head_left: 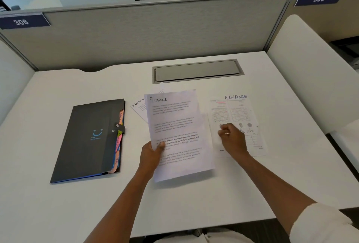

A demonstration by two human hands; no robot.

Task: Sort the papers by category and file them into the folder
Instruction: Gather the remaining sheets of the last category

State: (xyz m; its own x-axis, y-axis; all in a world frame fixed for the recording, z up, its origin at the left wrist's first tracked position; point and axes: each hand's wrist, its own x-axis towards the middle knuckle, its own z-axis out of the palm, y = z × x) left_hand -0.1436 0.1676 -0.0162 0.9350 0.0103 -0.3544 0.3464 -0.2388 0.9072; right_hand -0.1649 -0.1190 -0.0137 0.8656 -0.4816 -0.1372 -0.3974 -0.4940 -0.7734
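At the middle of the white desk [64,95], the left hand [150,154] holds up a typed sheet headed FINANCE [178,134], thumb pinched onto its left edge with the fingers behind it, so the page is lifted and tilted over a loose stack [138,107] of which another FINANCE heading peeks out at the left. To the right lies a second FINANCE page with tables and small diagrams [236,118], flat on the desk; the right hand [232,138] hovers over its near left part with fingers curled, and whether they pinch anything cannot be told from the blur. The dark folder [87,141] lies shut to the left, colored tabs showing along its right edge. The step looks like gathering the FINANCE sheets into one pile: it would go best by laying the held page squarely on the tabled one, headings aligned, keeping the grip light so the thin paper does not crease, and leaving the folder unopened until the pile is complete
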